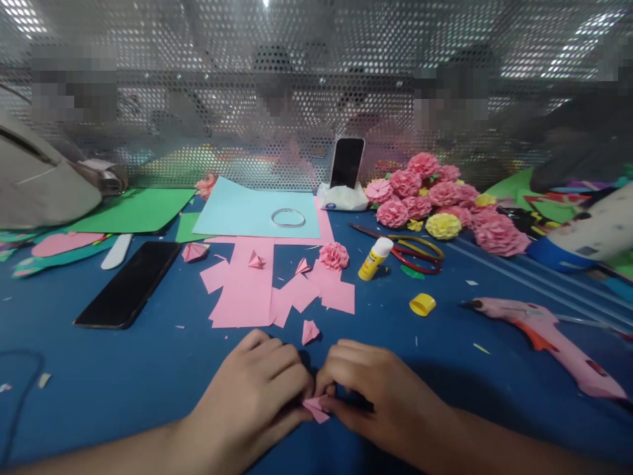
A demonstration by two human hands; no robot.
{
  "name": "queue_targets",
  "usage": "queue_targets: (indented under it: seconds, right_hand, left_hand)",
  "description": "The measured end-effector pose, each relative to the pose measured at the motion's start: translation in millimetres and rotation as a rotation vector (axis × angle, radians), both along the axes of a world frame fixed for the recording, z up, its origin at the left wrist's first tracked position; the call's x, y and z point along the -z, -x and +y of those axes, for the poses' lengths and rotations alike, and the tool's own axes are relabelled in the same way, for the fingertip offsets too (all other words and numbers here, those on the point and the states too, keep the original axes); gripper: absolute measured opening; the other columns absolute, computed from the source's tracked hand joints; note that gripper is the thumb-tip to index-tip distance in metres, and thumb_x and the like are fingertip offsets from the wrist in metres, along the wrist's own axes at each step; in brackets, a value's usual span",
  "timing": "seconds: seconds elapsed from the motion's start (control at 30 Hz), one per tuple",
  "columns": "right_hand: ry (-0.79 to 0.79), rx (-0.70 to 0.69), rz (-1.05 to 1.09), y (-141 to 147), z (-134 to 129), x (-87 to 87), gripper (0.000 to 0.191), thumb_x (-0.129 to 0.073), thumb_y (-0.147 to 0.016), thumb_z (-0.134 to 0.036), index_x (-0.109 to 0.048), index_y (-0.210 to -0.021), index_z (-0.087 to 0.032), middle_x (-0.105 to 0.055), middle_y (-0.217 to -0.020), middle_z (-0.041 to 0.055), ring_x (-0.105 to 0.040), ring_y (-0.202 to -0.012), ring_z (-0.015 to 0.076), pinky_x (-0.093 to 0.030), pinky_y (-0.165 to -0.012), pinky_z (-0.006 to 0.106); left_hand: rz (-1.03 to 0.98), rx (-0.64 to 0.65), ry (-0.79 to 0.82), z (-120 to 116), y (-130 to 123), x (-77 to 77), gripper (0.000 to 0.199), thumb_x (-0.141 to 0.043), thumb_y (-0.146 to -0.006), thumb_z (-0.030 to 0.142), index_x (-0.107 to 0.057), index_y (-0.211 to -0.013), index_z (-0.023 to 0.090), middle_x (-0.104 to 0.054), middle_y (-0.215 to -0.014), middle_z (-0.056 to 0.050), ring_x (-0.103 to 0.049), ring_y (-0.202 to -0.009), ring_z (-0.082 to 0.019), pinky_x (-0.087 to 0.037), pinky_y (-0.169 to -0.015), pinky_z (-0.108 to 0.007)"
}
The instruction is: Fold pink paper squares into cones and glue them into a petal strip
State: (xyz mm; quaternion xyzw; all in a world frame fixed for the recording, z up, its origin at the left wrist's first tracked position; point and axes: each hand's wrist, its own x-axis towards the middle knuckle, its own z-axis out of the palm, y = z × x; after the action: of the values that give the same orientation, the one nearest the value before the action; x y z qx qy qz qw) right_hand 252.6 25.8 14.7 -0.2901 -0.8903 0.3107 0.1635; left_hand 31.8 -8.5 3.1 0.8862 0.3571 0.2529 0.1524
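Both hands meet low in the middle of the view around a small folded pink paper. My left hand is closed on its left side, thumb below. On its right side the thumb and fingers of my right hand pinch it. Just beyond my hands lies a folded pink piece. Flat pink papers overlap farther up, with small folded pieces on and beside them. A pink paper flower rests at their upper right.
A glue stick, its yellow cap and red-handled scissors lie right of centre. Far right is a pink glue gun. A black phone lies left. Paper flowers are piled before a perforated metal screen.
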Motion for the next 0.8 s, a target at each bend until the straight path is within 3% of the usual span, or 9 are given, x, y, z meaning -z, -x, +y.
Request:
queue_targets:
  seconds: [0.2, 0.4, 0.53, 0.7, 0.8]
  right_hand:
    - [0.009, -0.011, -0.020, -1, 4, 1.5, 0.006, -0.064, -0.088, -0.015, -0.064, -0.087, -0.021, -0.066, -0.080, -0.0020, -0.058, -0.076, 0.0142, -0.039, -0.066, 0.026]
    - [-0.062, -0.056, -0.005, -3, 4, 4.2, 0.006, -0.065, -0.088, -0.014, -0.064, -0.089, -0.020, -0.068, -0.083, -0.0015, -0.058, -0.078, 0.0143, -0.040, -0.068, 0.026]
    - [-0.260, -0.103, -0.057, -4, 2, 5.7, 0.012, -0.057, -0.096, -0.022, -0.061, -0.084, -0.020, -0.067, -0.083, 0.0002, -0.055, -0.075, 0.0155, -0.038, -0.068, 0.030]
    - [-0.567, -0.155, -0.064, -5, -3, 1.5, 0.029, -0.042, -0.103, -0.017, -0.057, -0.078, -0.018, -0.065, -0.075, 0.0005, -0.050, -0.068, 0.0162, -0.033, -0.063, 0.033]
    - [-0.653, -0.176, -0.022, -5, -6, -3.4, 0.032, -0.037, -0.104, -0.012, -0.060, -0.082, -0.016, -0.066, -0.075, 0.0011, -0.052, -0.069, 0.0156, -0.033, -0.063, 0.033]
  left_hand:
    - [0.051, 0.084, -0.317, 1, 6, -1.2, 0.026, -0.041, -0.103, 0.012, -0.066, -0.095, 0.017, -0.068, -0.080, -0.002, -0.053, -0.066, -0.017, -0.033, -0.069, -0.035]
    - [0.146, 0.098, -0.473, -12, 9, -1.2, 0.024, -0.046, -0.103, 0.017, -0.070, -0.100, 0.016, -0.075, -0.085, -0.002, -0.062, -0.069, -0.017, -0.046, -0.079, -0.035]
    - [0.182, 0.051, -0.519, -22, 8, 5.5, 0.025, -0.045, -0.102, 0.010, -0.069, -0.107, 0.012, -0.076, -0.090, 0.001, -0.064, -0.069, -0.014, -0.048, -0.079, -0.031]
    - [0.165, -0.013, -0.587, -20, 3, 9.1, 0.033, -0.043, -0.100, 0.003, -0.072, -0.094, 0.018, -0.068, -0.069, 0.007, -0.053, -0.052, -0.011, -0.045, -0.063, -0.030]
    - [0.165, -0.044, -0.603, -16, 3, 6.1, 0.035, -0.043, -0.102, 0.004, -0.073, -0.090, 0.019, -0.064, -0.064, 0.008, -0.052, -0.052, -0.010, -0.042, -0.061, -0.030]
